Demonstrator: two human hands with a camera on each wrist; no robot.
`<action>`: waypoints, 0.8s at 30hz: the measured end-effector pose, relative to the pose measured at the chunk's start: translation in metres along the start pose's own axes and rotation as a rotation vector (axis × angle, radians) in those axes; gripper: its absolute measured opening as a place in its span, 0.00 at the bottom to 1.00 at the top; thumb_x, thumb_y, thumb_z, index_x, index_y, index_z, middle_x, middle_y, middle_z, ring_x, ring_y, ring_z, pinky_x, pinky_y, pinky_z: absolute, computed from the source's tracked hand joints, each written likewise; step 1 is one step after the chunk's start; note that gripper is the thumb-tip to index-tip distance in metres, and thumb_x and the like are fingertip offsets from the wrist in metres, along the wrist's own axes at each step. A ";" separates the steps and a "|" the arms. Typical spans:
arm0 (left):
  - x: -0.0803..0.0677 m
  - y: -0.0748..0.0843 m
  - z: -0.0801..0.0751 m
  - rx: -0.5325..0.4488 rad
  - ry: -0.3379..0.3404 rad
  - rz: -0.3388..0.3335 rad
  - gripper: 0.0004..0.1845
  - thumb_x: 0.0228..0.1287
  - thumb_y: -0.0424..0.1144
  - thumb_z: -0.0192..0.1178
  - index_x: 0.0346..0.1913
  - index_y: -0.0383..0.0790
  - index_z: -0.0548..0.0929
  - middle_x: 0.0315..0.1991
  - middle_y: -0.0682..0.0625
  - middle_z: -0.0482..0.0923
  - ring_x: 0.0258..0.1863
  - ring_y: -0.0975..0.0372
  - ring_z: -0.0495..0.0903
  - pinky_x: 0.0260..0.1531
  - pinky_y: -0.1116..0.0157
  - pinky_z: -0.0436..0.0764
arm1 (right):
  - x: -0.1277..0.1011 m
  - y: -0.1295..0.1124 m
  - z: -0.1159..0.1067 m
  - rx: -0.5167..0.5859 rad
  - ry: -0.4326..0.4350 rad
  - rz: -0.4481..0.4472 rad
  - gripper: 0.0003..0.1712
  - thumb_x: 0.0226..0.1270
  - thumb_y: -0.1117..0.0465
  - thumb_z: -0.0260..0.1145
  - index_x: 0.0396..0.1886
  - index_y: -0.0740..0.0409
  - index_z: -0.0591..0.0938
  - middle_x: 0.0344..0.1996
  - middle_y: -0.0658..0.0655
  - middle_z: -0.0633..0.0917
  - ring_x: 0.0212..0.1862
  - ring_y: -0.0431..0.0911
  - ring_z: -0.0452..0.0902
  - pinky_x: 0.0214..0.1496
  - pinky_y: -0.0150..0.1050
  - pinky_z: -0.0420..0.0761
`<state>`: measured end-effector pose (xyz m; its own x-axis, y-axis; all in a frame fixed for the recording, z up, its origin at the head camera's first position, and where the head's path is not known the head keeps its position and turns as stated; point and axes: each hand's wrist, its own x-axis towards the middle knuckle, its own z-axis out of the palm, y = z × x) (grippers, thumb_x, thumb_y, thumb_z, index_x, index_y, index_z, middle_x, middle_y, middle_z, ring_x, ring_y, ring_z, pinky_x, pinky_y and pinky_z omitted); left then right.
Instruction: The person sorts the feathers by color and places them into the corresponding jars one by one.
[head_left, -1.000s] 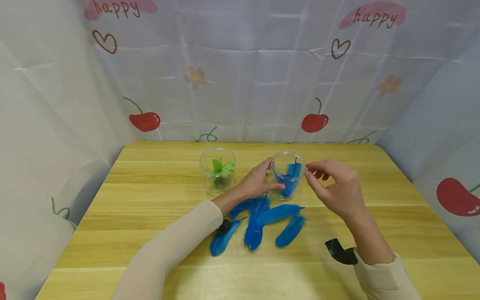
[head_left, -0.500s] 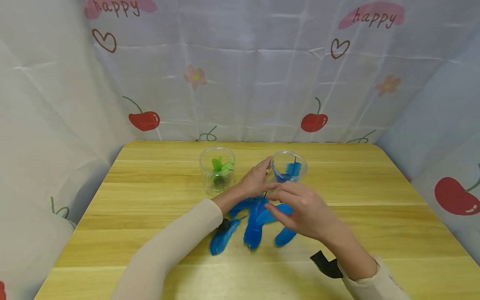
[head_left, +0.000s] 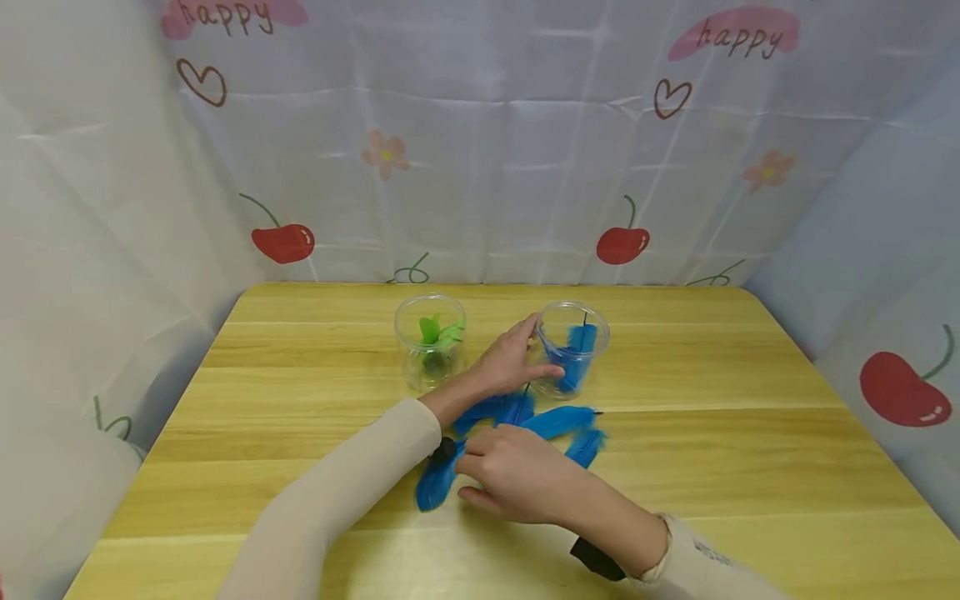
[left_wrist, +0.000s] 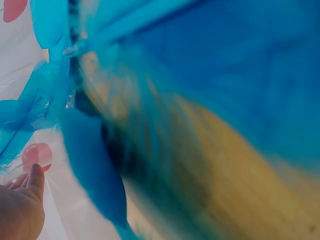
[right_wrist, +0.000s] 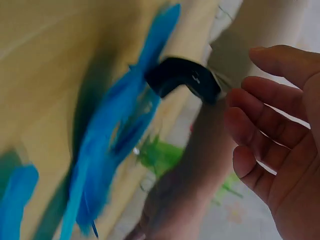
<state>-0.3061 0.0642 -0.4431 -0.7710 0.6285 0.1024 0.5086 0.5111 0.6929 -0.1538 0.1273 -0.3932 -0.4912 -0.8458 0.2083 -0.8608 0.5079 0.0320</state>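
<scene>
My left hand [head_left: 506, 362] grips a clear plastic cup [head_left: 603, 348] from its left side, thumb across the front. Blue feathers [head_left: 577, 358] stand inside that cup, one with its dark quill up. Several more blue feathers [head_left: 558, 422] lie loose on the table before it. Over their near part hovers my right hand [head_left: 521, 475], hiding some of them. The right wrist view shows this hand's fingers [right_wrist: 255, 122] loosely bent and holding nothing, apart from the blurred feathers [right_wrist: 107, 145]. Close to the left wrist camera, blue feathers [left_wrist: 255, 75] cover much of the view.
A second clear cup [head_left: 405, 333] with green leaf-like pieces [head_left: 438, 333] stands to the left of my left hand. Black camera mounts [head_left: 596, 558] sit on the wrists. A printed white curtain [head_left: 480, 167] encloses the wooden table [head_left: 300, 358] at the back and sides.
My right hand has moved from beside the cup's right rim leftward and nearer, over the loose feathers. The left hand stays on the cup. The head view has shifted slightly.
</scene>
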 end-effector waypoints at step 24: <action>0.001 0.000 -0.001 -0.009 -0.012 -0.023 0.54 0.59 0.61 0.65 0.79 0.44 0.49 0.72 0.44 0.63 0.67 0.54 0.69 0.63 0.55 0.72 | 0.031 -0.034 0.053 -0.386 -0.086 -0.139 0.08 0.70 0.58 0.63 0.33 0.42 0.86 0.29 0.43 0.83 0.33 0.37 0.76 0.29 0.28 0.72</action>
<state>-0.3068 0.0647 -0.4424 -0.7776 0.6240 0.0776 0.4873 0.5201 0.7015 -0.1470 0.0749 -0.4398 -0.3976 -0.9127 0.0945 -0.8144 0.3985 0.4218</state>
